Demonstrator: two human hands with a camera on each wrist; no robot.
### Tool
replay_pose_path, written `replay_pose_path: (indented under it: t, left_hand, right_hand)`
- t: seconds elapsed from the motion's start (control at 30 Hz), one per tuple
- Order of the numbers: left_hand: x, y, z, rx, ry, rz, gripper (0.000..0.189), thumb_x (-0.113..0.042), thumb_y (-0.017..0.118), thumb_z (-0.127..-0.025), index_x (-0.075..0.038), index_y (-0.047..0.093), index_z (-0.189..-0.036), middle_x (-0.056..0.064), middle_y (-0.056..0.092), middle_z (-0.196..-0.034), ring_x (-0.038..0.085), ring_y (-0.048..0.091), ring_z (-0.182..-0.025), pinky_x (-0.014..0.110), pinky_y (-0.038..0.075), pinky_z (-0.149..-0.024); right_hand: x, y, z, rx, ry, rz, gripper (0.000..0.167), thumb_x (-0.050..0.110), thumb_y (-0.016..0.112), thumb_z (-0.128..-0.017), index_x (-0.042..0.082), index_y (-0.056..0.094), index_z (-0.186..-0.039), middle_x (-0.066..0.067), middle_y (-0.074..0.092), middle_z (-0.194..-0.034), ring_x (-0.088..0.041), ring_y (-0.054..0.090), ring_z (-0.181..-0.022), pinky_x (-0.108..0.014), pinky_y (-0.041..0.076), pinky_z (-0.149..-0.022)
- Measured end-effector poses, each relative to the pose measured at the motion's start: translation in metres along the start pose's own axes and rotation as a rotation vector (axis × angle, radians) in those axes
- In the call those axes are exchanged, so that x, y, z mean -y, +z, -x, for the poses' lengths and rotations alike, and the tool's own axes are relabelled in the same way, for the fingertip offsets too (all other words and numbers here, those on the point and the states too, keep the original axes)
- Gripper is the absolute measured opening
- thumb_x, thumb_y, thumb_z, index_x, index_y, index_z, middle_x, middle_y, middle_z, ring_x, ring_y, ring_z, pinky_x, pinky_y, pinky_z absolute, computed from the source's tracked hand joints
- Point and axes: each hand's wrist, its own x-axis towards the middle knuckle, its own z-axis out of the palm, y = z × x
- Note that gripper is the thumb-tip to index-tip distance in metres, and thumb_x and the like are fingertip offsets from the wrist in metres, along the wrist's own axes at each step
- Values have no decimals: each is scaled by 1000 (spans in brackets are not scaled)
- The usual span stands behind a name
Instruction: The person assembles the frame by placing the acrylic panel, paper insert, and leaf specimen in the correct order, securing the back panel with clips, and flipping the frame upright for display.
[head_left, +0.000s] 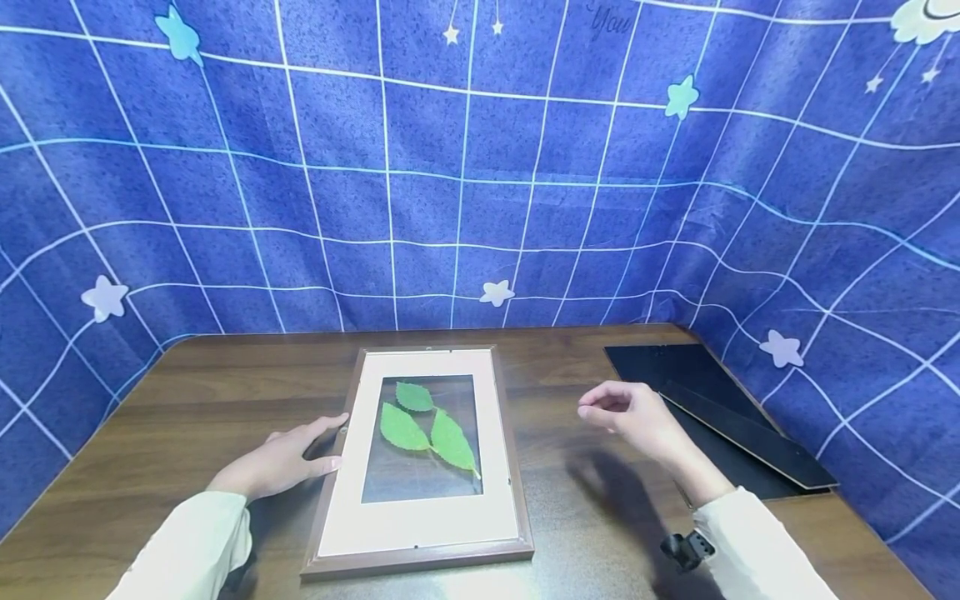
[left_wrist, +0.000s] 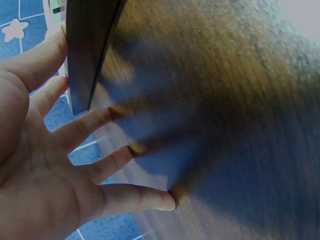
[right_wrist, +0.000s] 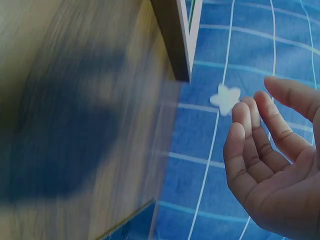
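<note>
A brown wooden picture frame [head_left: 416,560] lies flat on the table in the head view. Inside its white mat [head_left: 420,529], three green leaves [head_left: 453,442] show against a see-through window. Against the frame's left side rest the thumb and index finger of my left hand [head_left: 277,465]; its other fingers [left_wrist: 142,197] are spread on the tabletop in the left wrist view. My right hand [head_left: 637,419] hovers over the table to the right of the frame, fingers loosely bent, holding nothing. The right wrist view shows that hand [right_wrist: 280,175] with thumb and fingertips apart.
A black backing board [head_left: 645,360] with a stand flap [head_left: 750,433] lies at the right side of the wooden table [head_left: 247,375]. Behind and along the right hangs a blue gridded cloth [head_left: 420,208] with stars. A black strap device [head_left: 686,550] is on the right wrist.
</note>
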Motion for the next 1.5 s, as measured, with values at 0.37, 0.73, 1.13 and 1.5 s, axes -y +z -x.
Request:
replay_pose_path:
  t: [0.37,0.73,1.13,1.5]
  left_hand:
    - [9,4,-2,-14,2,5,78,-56,61,-97,-6,41,-154,29,44,-152,56,36,-138,80,19,-105]
    - [9,3,-2,-7,13,-4,75,-53,61,-98,-7,41,-154,30,44,-151,56,37,-138,80,21,-103]
    - [-12,-4,4,16,-3,-4,71,-40,65,-99,0,40,-152,32,44,-150,55,38,-137,80,19,-106]
    - [4,3,-2,17,10,3,75,-50,61,-99,-4,39,-154,31,43,-151,56,36,-138,81,16,-105]
  right_hand:
    - [-30,-37,8,-71,73,-34,28,17,72,-95,-5,70,-112,-13,74,-103,-7,63,-85,-28,56,-69]
    - [-59,-63,18,-144,164,17,34,18,68,-98,-10,66,-118,-11,74,-106,-3,66,-82,-26,57,-70]
    - [-94,-91,26,-212,266,74,47,24,64,-101,-14,56,-129,-18,71,-113,3,63,-81,-21,56,-68]
    - [-122,-109,30,-284,330,210,52,31,64,-100,-12,56,-129,-31,64,-123,-12,67,-79,-24,56,-67]
